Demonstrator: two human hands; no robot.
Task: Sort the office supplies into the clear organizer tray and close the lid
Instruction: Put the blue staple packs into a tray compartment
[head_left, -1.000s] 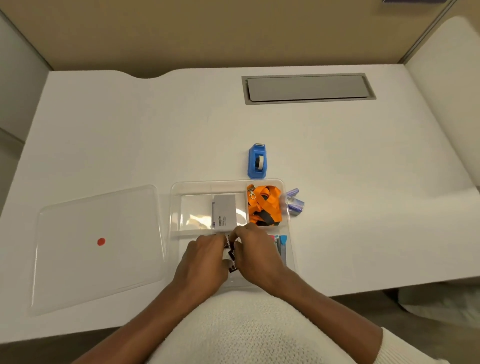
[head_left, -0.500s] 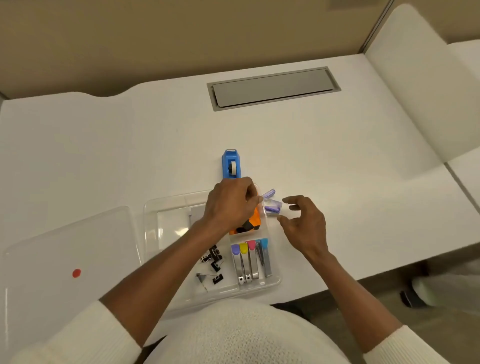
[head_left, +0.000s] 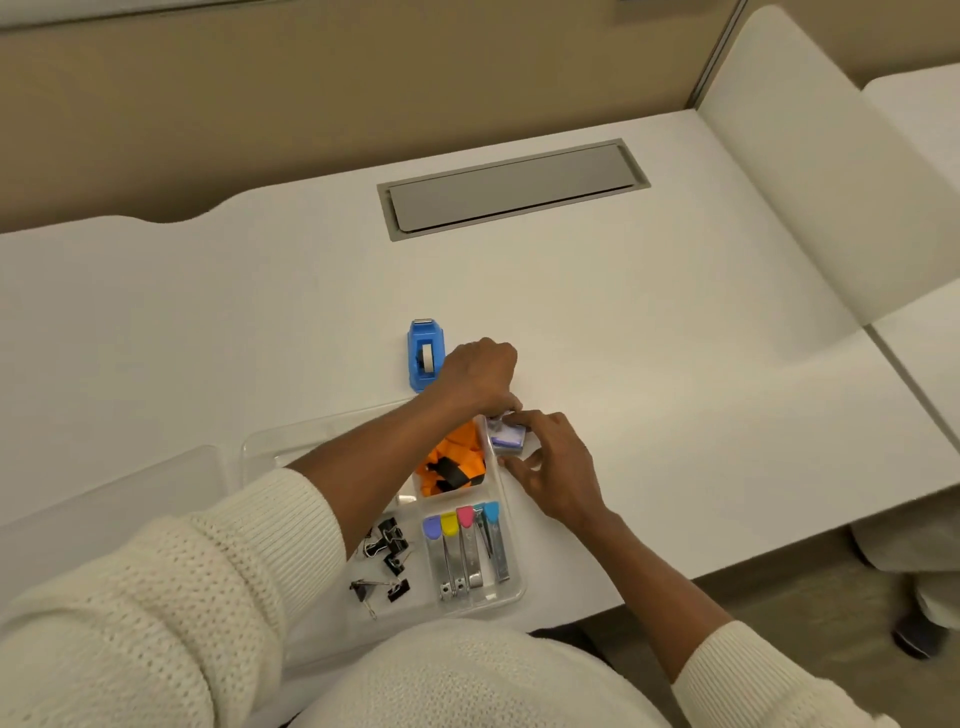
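Observation:
The clear organizer tray (head_left: 248, 448) sits at the desk's near edge. It holds an orange lanyard (head_left: 451, 461), black binder clips (head_left: 387, 544) and several metal clips with coloured tips (head_left: 467, 551). A small purple box (head_left: 506, 435) lies on the desk against the tray's right rim. My left hand (head_left: 480, 375) reaches across the tray and pinches the box's far edge. My right hand (head_left: 557, 467) grips the same box between forefinger and thumb. The clear lid (head_left: 130, 493) lies flat to the tray's left. My left arm hides part of the tray.
A blue tape dispenser (head_left: 426, 356) stands on the desk just beyond the tray. A grey cable hatch (head_left: 511, 188) is set into the far desk. A white divider panel (head_left: 810, 171) rises at the right. The desk's front edge runs right under the tray.
My left hand moved right, off the lanyard and onto the purple box. My right hand, open half a second ago, has closed on the box. The view swung right.

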